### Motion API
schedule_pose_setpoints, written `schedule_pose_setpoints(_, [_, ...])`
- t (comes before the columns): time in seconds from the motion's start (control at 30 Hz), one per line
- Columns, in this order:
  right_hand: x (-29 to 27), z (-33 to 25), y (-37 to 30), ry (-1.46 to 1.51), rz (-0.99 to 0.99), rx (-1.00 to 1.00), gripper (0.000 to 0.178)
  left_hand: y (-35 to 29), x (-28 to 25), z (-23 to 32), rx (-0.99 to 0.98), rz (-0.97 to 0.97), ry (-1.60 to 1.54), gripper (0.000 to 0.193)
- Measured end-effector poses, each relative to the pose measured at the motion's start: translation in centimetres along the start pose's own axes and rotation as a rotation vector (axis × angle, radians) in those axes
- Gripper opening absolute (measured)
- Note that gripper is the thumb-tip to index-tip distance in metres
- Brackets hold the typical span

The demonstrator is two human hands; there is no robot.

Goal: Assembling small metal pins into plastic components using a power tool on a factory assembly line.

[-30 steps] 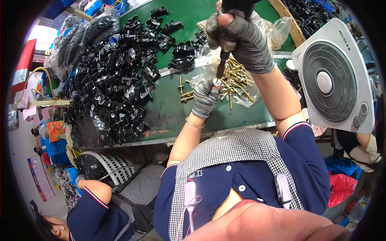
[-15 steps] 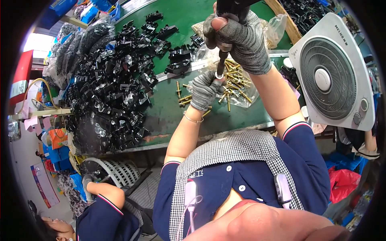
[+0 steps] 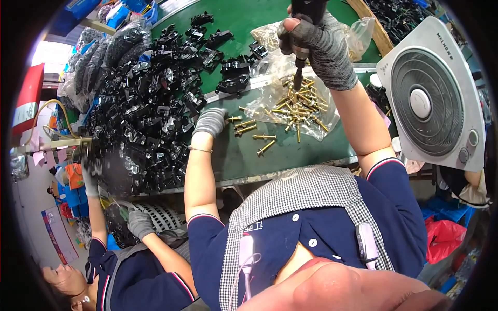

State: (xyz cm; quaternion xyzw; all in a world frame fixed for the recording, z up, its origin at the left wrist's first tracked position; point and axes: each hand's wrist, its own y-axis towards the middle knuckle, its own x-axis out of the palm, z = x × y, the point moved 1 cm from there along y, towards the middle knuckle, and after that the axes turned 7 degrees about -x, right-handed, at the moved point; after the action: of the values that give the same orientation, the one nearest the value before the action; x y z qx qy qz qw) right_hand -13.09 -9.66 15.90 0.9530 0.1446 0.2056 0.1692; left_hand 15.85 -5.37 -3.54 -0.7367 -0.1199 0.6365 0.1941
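Note:
My right hand (image 3: 324, 52), in a grey knitted glove with a bare thumb tip, is closed around a black power screwdriver (image 3: 308, 11). The driver points down, its dark bit (image 3: 298, 78) over a pile of brass-coloured bolts (image 3: 306, 106) on a clear plastic bag. At the right edge of a large heap of black moulded parts (image 3: 155, 98), my gloved left hand (image 3: 211, 122) is low over the green table. Its fingers curl away from view, so their grip is hidden. One loose bolt (image 3: 234, 118) lies right beside it, and several more bolts (image 3: 246, 128) lie nearby.
A grey box fan (image 3: 423, 98) stands at the right. Two black parts (image 3: 232, 76) lie by a metal strip crossing the green table (image 3: 228, 158). Filled plastic bags (image 3: 106, 59) stand at far left. Another person's gloved hand (image 3: 140, 224) is at lower left, near a white basket (image 3: 161, 216).
My left hand has left the driver's tip and moved left to the heap's edge, uncovering loose bolts. My right hand and the driver shifted slightly right. The other person has both hands in view now.

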Motion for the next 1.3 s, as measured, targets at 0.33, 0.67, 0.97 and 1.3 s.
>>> schedule_pose_setpoints(0.33, [1.8, 4.1, -0.5, 0.266, -0.095, 0.111, 0.032, -4.6, 0.9, 9.1, 0.157, 0.174, -1.619, 0.013])
schedule_pose_setpoints(0.67, [2.2, 4.1, -1.6, 0.346, -0.146, 0.004, 0.038, -3.7, 0.9, 11.0, 0.267, 0.454, -1.25, 0.012])
schedule_pose_setpoints(0.97, [2.4, 3.4, -1.9, 0.354, -0.051, 0.017, 0.036, -4.6, 0.0, 13.0, 0.34, 0.508, -1.25, 0.013])
schedule_pose_setpoints(1.3, [1.3, 3.0, -1.6, 0.229, -0.082, 0.007, 0.038, -3.1, -2.1, 14.1, 0.298, 0.4, -1.481, 0.01])
